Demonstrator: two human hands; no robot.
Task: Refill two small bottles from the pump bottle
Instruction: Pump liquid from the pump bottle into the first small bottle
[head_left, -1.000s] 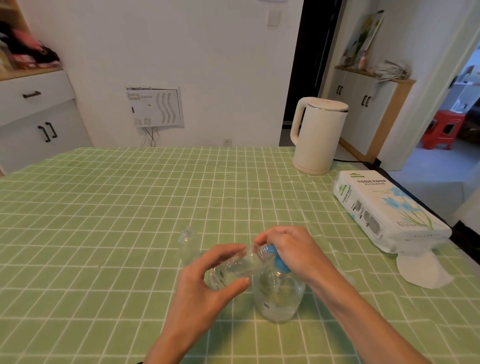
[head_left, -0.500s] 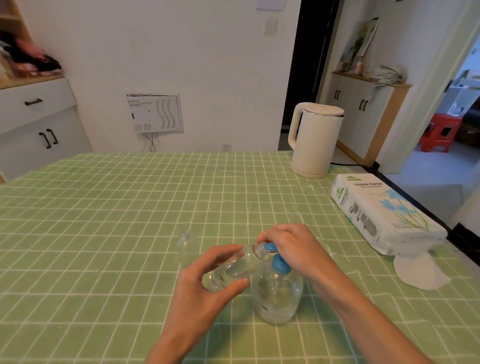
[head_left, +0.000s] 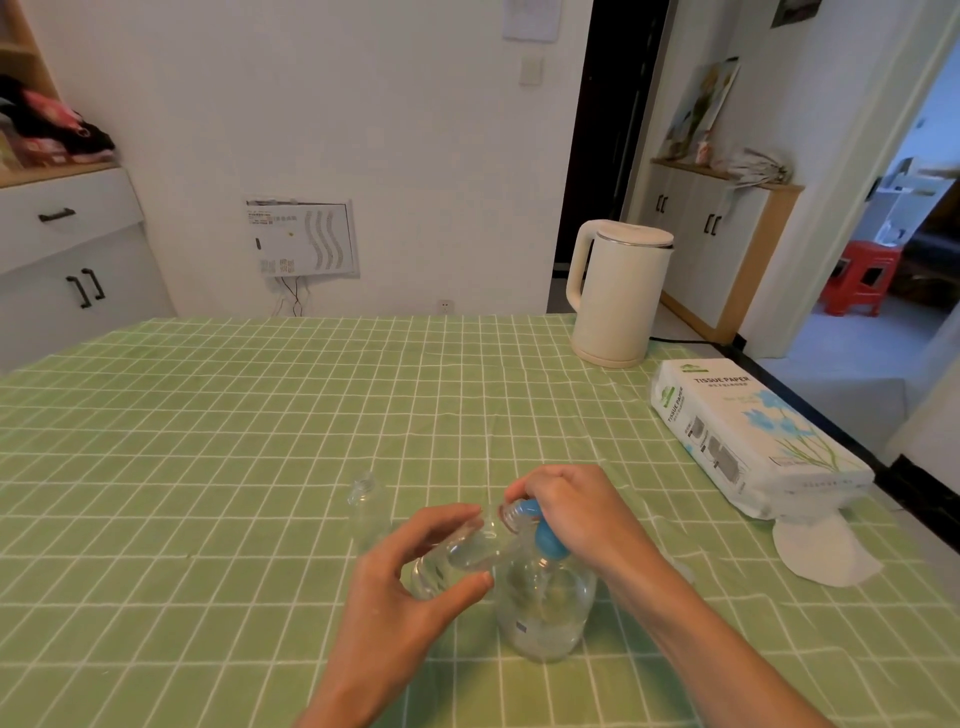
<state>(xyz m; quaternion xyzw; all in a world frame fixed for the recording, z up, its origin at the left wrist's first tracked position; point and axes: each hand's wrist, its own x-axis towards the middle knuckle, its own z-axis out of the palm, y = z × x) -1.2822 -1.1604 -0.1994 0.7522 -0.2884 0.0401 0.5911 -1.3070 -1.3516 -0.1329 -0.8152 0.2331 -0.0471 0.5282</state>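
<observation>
On the green checked tablecloth (head_left: 208, 467), well clear of the kettle (head_left: 615, 301) and the tissue paper pack (head_left: 753, 441), the clear pump bottle (head_left: 545, 608) stands just in front of you. Your right hand (head_left: 582, 509) has its fingers curled down over the blue pump head (head_left: 548, 540), while your left hand (head_left: 405, 582) clamps thumb and fingers round a tilted small bottle (head_left: 457, 561), its mouth at the nozzle. You seem to be mid-way through the first fill, though I cannot tell its level, and the second small bottle (head_left: 366, 509) stands open just beyond, apparently empty, so it is left to do.
</observation>
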